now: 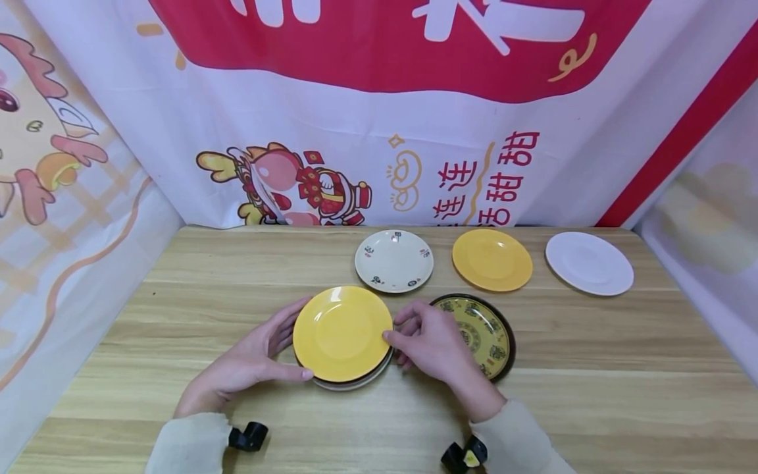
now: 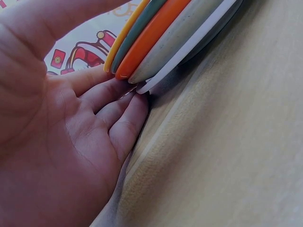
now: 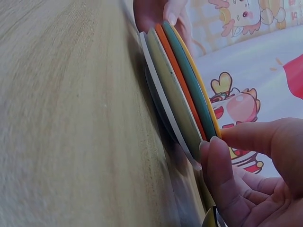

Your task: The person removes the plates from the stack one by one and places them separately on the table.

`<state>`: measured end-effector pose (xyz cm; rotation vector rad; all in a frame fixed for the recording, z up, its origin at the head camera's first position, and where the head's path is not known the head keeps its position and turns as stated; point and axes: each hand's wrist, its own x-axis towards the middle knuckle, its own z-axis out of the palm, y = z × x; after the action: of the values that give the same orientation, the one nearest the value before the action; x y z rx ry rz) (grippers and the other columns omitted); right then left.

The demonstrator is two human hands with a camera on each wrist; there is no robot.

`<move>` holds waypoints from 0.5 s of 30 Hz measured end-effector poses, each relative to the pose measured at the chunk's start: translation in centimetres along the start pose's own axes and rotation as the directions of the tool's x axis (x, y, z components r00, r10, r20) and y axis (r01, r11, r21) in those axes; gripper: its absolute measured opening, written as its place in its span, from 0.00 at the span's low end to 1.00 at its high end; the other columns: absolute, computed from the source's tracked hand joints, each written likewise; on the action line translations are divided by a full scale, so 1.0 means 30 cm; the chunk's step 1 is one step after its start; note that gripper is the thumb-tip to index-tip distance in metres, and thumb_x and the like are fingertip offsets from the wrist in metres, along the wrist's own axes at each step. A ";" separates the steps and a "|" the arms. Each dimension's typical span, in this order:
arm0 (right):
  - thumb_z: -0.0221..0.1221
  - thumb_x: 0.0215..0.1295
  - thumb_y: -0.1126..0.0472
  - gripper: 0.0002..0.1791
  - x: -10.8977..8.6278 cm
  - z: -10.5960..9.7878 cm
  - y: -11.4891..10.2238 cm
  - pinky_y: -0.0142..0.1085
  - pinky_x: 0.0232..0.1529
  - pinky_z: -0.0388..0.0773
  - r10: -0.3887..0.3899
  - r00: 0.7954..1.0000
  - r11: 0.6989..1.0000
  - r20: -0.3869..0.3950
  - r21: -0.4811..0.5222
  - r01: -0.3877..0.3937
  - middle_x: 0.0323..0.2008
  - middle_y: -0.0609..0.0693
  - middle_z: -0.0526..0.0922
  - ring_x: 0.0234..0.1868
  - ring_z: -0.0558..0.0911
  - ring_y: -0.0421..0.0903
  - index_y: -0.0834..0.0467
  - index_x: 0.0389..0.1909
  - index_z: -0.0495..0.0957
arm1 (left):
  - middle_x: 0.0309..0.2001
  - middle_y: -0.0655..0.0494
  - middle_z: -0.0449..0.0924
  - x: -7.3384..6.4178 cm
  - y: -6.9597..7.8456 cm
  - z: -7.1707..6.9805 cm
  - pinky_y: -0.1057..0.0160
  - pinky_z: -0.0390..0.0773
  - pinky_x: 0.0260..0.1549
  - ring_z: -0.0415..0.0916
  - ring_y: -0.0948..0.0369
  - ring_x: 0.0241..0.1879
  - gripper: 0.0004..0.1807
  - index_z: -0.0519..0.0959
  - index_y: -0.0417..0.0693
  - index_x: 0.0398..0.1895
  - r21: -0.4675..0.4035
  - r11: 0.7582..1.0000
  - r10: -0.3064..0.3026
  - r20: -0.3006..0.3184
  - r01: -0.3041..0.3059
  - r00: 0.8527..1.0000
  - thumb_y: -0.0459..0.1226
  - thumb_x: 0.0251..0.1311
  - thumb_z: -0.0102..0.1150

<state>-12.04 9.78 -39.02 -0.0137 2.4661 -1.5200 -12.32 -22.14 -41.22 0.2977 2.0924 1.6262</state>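
Note:
A stack of several plates sits in front of me, topped by a yellow plate point(image 1: 342, 334). Beneath it, in the right wrist view, show a dark green plate point(image 3: 191, 85), an orange plate point(image 3: 182, 78), a pale grey-green plate point(image 3: 173, 82) and a white plate point(image 3: 165, 101). My left hand point(image 1: 254, 355) holds the stack's left side, thumb at the front rim and fingers farther back. With thumb and fingertips, my right hand point(image 1: 432, 339) pinches the yellow plate's right rim. Its lower fingers are close beside the stack's edge.
Along the back of the wooden table point(image 1: 237, 270) lie a white plate with small motifs point(image 1: 394, 261), another yellow plate point(image 1: 493, 260) and a plain white plate point(image 1: 589, 263). A dark-rimmed patterned plate point(image 1: 491, 336) lies partly under my right hand. Printed cloth point(image 1: 331, 118) hangs behind.

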 end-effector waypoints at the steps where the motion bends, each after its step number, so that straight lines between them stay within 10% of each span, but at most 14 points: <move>1: 0.74 0.65 0.60 0.14 0.000 0.001 0.000 0.40 0.24 0.90 0.000 1.000 1.000 0.000 0.001 0.000 0.29 0.51 0.88 0.21 0.86 0.45 0.59 0.46 0.82 | 0.88 0.56 0.52 -0.001 0.000 0.000 0.35 0.48 0.85 0.47 0.43 0.87 0.61 0.54 0.62 0.87 -0.001 1.000 0.000 -0.001 0.000 1.000 0.37 0.54 0.83; 15: 0.74 0.65 0.59 0.15 -0.003 0.004 -0.007 0.39 0.24 0.89 0.006 1.000 1.000 -0.008 -0.007 -0.006 0.29 0.51 0.87 0.21 0.86 0.45 0.59 0.47 0.82 | 0.88 0.55 0.51 -0.001 0.000 0.002 0.35 0.48 0.85 0.47 0.43 0.88 0.62 0.53 0.61 0.88 0.003 1.000 -0.009 -0.006 0.009 1.000 0.37 0.54 0.84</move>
<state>-11.94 9.59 -38.85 -0.0013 2.4755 -1.5119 -12.27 -22.09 -41.23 0.2837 2.0979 1.6209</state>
